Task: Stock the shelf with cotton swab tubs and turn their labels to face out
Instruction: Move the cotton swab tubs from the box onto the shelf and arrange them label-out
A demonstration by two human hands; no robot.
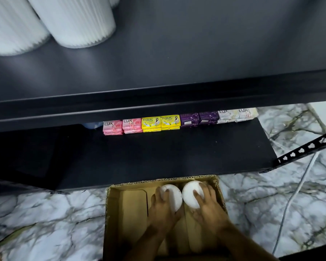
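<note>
I look down past black shelving to a cardboard box [126, 219] on the marble-patterned floor [45, 219], at 6 o'clock in the view. Both my hands reach into the box, my forearms cut off by the bottom edge.

My left hand [163, 210] curls over the left tub [172, 196], a round white cotton swab tub seen from above, fingers spread across its lid and gripping its near side. My right hand [207, 204] is closed the same way over the right tub [191, 195], just beside the first; the two lids nearly touch. Only the white tops show. The tubs' sides and labels are hidden by my hands and the box walls, so I cannot tell which way the labels face. Both tubs sit at the far end of the box, toward 12 o'clock.

Beyond the box, the lower shelf [177, 157] holds a row of soap packs [179, 122] along its back: pink, yellow, purple, then white, from 11 to 1 o'clock. The upper shelf [177, 53] covers the back of that row. At 10 o'clock on the upper shelf stand ribbed white cylinders [73, 21], blurred and cropped by the frame. A slotted black upright [307, 147] crosses at 3 o'clock.
</note>
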